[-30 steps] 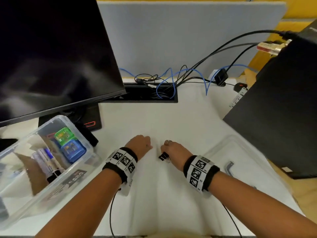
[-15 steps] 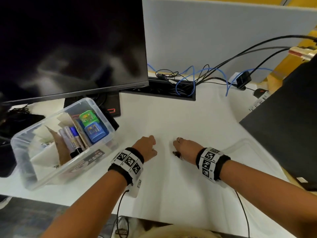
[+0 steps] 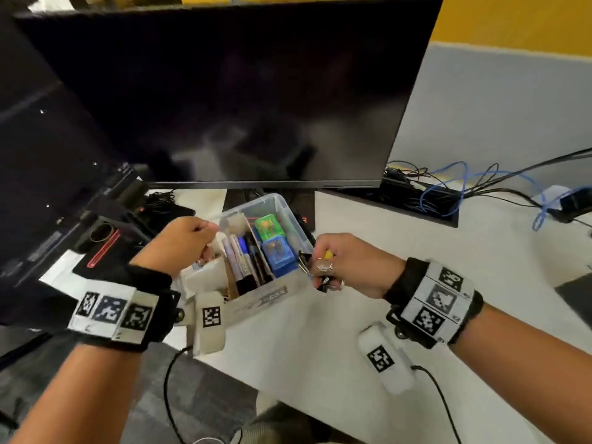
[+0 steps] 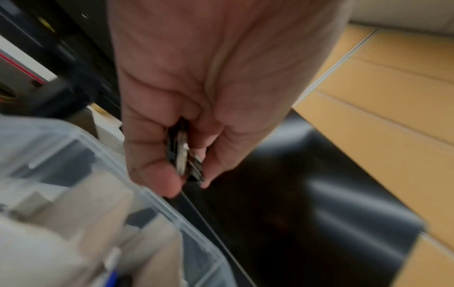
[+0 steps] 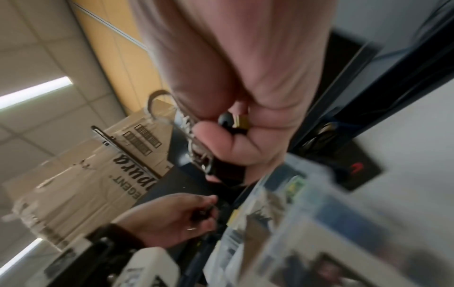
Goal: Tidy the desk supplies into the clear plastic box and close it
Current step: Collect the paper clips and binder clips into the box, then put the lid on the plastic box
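Note:
The clear plastic box (image 3: 290, 217) stands open in front of the monitor stand. It holds a green case (image 3: 268, 226), a blue case (image 3: 279, 253), several markers (image 3: 246, 261) and a white block (image 3: 205, 277). My left hand (image 3: 205, 233) hovers over the box's left side and, in the left wrist view, grips small dark and silver binder clips (image 4: 183, 155). My right hand (image 3: 320, 270) is at the box's right rim, pinching black, wire-handled binder clips (image 3: 306, 262) and a yellow one (image 3: 328, 254); the same binder clips (image 5: 221, 124) appear in the right wrist view.
A large dark monitor (image 3: 224, 91) rises directly behind the box. A cable tray (image 3: 416, 203) with black and blue cables lies at the back right. Black equipment (image 3: 105, 238) crowds the left. The desk's front edge (image 3: 243, 373) runs just below the box.
Both hands rose from the middle of the desk and travelled left to the box, each carrying clips. The view swung left, so the box is now central.

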The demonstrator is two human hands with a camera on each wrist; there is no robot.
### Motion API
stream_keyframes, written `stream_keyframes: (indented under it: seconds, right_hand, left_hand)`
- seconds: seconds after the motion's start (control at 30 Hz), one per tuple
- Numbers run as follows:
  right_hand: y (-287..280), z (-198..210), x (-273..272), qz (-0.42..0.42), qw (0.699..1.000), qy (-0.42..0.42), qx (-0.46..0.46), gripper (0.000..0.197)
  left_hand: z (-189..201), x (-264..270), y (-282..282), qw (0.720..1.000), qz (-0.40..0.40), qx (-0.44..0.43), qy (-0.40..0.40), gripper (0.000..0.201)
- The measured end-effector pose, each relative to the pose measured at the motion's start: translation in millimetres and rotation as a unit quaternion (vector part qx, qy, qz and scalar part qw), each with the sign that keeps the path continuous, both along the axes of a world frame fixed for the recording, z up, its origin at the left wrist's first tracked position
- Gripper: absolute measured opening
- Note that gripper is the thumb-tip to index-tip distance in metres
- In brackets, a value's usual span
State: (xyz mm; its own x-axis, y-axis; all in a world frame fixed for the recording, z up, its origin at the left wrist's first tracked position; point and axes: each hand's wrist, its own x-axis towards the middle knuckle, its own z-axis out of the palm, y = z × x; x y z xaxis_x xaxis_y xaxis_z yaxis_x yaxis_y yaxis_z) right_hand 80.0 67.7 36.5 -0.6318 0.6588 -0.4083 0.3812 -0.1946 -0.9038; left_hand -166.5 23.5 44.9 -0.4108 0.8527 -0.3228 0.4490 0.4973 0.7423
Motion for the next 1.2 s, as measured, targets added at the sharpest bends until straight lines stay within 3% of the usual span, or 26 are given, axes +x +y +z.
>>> stream_keyframes:
  seconds: [0.17, 0.27, 0.37, 0.47, 0.5, 0.57, 0.63, 0.7, 0.77, 0.87, 0.93, 1.0, 1.1, 1.2]
  right_hand:
    - [5, -3, -116, -0.067, 0.998, 0.019, -0.010, 0.033]
    - [5, -17, -166, -0.108, 0.994, 0.019, -0.021, 0.035]
    - [7, -23, -195, -0.131, 0.990, 0.014, -0.039, 0.037]
    - [9, -30, -208, -0.085, 0.994, -0.005, -0.064, 0.021]
    - [10, -31, -209, -0.063, 0.996, -0.021, -0.058, 0.012]
    - [12, -33, -209, -0.027, 0.997, -0.051, -0.049, 0.015]
    - [13, -32, -205, 0.023, 0.997, -0.075, -0.012, 0.013]
    - [11, -30, -197, 0.063, 0.991, -0.104, 0.062, 0.012]
    - [8, -27, -185, 0.071, 0.978, -0.133, 0.146, 0.019]
    - [-1, -25, -166, 0.015, 0.969, -0.105, 0.223, 0.022]
    - [-6, -22, -147, -0.026, 0.967, -0.073, 0.242, 0.021]
    - [-9, -21, -118, -0.058, 0.960, -0.072, 0.265, 0.019]
    - [-10, -27, -60, -0.149, 0.939, -0.087, 0.298, 0.016]
    - [-14, -49, 9, -0.270, 0.898, -0.154, 0.310, 0.014]
  left_hand:
    - [-20, -47, 13, 0.996, -0.005, -0.093, -0.011, 0.035]
    - [-25, -57, 11, 0.991, 0.006, -0.107, -0.086, 0.033]
    - [-23, -63, 7, 0.973, 0.037, -0.092, -0.211, 0.027]
    - [-20, -71, 5, 0.959, 0.044, -0.076, -0.269, 0.027]
    - [-18, -73, 4, 0.961, 0.042, -0.071, -0.262, 0.027]
    - [-13, -74, 1, 0.980, 0.010, -0.053, -0.190, 0.024]
    - [-13, -73, -3, 0.999, -0.029, -0.013, -0.035, 0.020]
    - [-17, -72, -5, 0.986, -0.071, 0.022, 0.148, 0.019]
    - [-26, -69, -7, 0.968, -0.097, 0.023, 0.229, 0.020]
    - [-41, -62, -6, 0.961, -0.079, -0.068, 0.255, 0.038]
    - [-46, -59, -4, 0.966, -0.080, -0.118, 0.214, 0.043]
    - [-46, -54, -2, 0.968, -0.101, -0.130, 0.189, 0.042]
    - [-46, -39, 7, 0.957, -0.144, -0.115, 0.224, 0.049]
    - [-45, -6, 18, 0.948, -0.188, -0.096, 0.237, 0.052]
